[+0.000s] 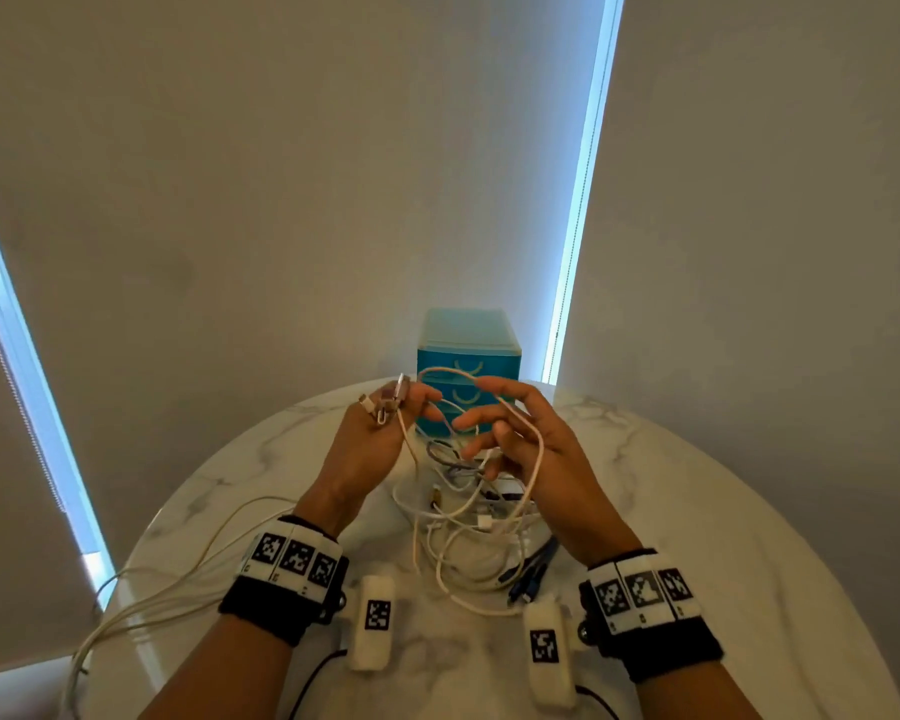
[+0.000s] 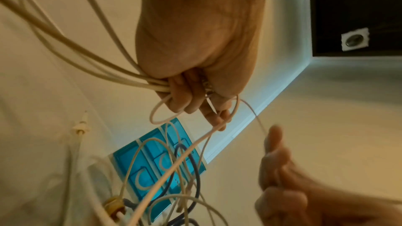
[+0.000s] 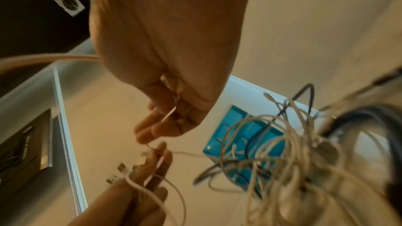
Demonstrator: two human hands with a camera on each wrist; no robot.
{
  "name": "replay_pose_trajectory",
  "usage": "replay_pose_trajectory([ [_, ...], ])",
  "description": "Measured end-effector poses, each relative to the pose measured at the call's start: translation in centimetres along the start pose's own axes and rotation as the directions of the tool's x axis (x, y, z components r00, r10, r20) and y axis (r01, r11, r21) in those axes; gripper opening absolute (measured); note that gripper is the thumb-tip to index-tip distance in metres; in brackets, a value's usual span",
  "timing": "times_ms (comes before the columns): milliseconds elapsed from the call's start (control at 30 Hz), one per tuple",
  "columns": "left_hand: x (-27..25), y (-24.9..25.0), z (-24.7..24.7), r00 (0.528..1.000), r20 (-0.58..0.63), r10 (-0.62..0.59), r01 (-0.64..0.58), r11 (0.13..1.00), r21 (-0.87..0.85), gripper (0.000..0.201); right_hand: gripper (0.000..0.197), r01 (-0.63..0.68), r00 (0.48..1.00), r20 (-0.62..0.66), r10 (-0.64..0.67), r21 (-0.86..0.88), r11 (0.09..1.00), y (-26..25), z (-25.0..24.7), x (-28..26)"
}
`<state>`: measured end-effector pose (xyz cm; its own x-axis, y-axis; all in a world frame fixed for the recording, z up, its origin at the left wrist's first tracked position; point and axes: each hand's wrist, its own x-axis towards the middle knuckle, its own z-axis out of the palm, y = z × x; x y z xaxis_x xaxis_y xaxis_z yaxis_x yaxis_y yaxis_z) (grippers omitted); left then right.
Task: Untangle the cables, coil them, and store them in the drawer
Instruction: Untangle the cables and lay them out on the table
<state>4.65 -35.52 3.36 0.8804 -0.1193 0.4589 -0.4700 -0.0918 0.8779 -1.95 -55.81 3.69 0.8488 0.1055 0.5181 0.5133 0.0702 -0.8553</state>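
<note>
Pinches plug ends of a thin white cable (image 1: pixel 453 370) in the left hand (image 1: pixel 370 444), hooks its loop round the half-curled right hand (image 1: pixel 536 459), above tangled white cables (image 1: pixel 468 522), nearer than the blue plastic drawer unit (image 1: pixel 468 345).

tabletop (image 1: pixel 697 511): round, white marble, grey veins, glossy.
blinds: three grey roller blinds, all pulled down; left (image 1: pixel 1 511), centre (image 1: pixel 307 174), right (image 1: pixel 775 200).
window gaps: bright blue-white strips between blinds; right strip (image 1: pixel 583 200), left strip (image 1: pixel 27 356), a bit of green at its upper end.
bead chain (image 1: pixel 22 402): runs along left strip.
ceiling (image 2: pixel 359 6): dark in the wrist views.
ceiling fitting (image 2: pixel 355 41): square, white, round centre.
wall panel (image 3: pixel 26 143): dark framed rectangle, detail blurred.
</note>
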Motion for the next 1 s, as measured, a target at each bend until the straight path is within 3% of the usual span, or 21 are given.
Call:
replay_pose_trajectory([
  [67,-0.1,0.4,0.0,1.000,-0.011,0.014,-0.015,0.999,-0.035,0.033,0.030,-0.143,0.978,-0.131,0.163,0.153,0.978,0.9,0.3,0.1],
  [133,-0.2,0.9,0.2,0.999,0.026,0.035,-0.035,0.999,-0.024,0.031,0.029,-0.340,0.911,-0.139,0.389,0.281,0.897,1.1,1.0,0.2],
  [200,-0.5,1.4,0.3,0.994,0.082,0.076,-0.077,0.997,-0.001,0.031,0.069,-0.526,0.829,-0.061,0.556,0.253,0.812,0.7,1.4,0.0],
  [267,-0.8,1.9,0.3,0.981,0.165,0.104,-0.108,0.994,0.010,0.029,0.087,-0.590,0.792,-0.041,0.609,0.208,0.780,0.2,1.5,0.0],
  [333,-1.0,2.0,0.3,0.962,0.243,0.125,-0.135,0.991,0.026,0.024,0.081,-0.593,0.784,-0.065,0.618,0.220,0.775,0.0,1.5,0.1],
  [467,-0.9,1.4,0.1,0.932,0.332,0.149,-0.164,0.986,0.019,0.022,0.043,-0.536,0.790,-0.160,0.591,0.287,0.794,0.4,1.0,0.3],
  [533,-0.8,1.3,0.2,0.913,0.372,0.170,-0.196,0.980,0.034,0.024,0.026,-0.424,0.810,-0.245,0.533,0.381,0.821,0.2,0.5,0.6],
  [600,-0.7,1.7,-0.1,0.945,0.304,0.123,-0.142,0.989,0.043,0.026,0.018,-0.209,0.784,-0.417,0.460,0.520,0.828,-1.2,-0.7,1.1],
  [633,-0.5,1.7,-0.5,0.969,0.234,0.080,-0.093,0.995,0.048,0.028,0.020,-0.080,0.735,-0.530,0.424,0.553,0.830,-2.0,-1.7,1.4],
  [733,0.0,0.6,-2.0,0.997,-0.049,-0.059,0.061,0.997,0.040,0.029,0.025,0.232,0.492,-0.794,0.357,0.515,0.825,-4.8,-5.7,1.9],
  [800,0.3,-0.4,-2.6,0.979,-0.154,-0.133,0.135,0.991,0.007,0.031,0.028,0.320,0.345,-0.881,0.324,0.435,0.842,-5.6,-8.3,2.7],
  [867,0.3,-0.7,-2.5,0.977,-0.142,-0.157,0.164,0.986,0.034,0.033,0.032,0.337,0.265,-0.935,0.237,0.320,0.885,-5.8,-9.1,5.0],
  [900,0.1,-0.7,-2.3,0.979,-0.112,-0.168,0.176,0.982,0.066,0.035,0.033,0.309,0.311,-0.931,0.189,0.287,0.907,-6.1,-8.3,6.7],
  [933,-0.1,-0.8,-2.0,0.978,-0.081,-0.192,0.199,0.976,0.089,0.035,0.032,0.242,0.478,-0.868,0.133,0.276,0.930,-6.9,-6.4,8.2],
  [967,-0.1,-0.9,-1.9,0.972,-0.057,-0.227,0.231,0.968,0.096,0.035,0.028,0.111,0.718,-0.692,0.077,0.224,0.968,-8.0,-3.6,9.4],
  [1000,-0.1,-1.0,-1.8,0.963,-0.040,-0.268,0.270,0.958,0.097,0.034,0.027,-0.035,0.915,-0.402,0.044,0.030,0.999,-9.3,-0.8,10.2],
])
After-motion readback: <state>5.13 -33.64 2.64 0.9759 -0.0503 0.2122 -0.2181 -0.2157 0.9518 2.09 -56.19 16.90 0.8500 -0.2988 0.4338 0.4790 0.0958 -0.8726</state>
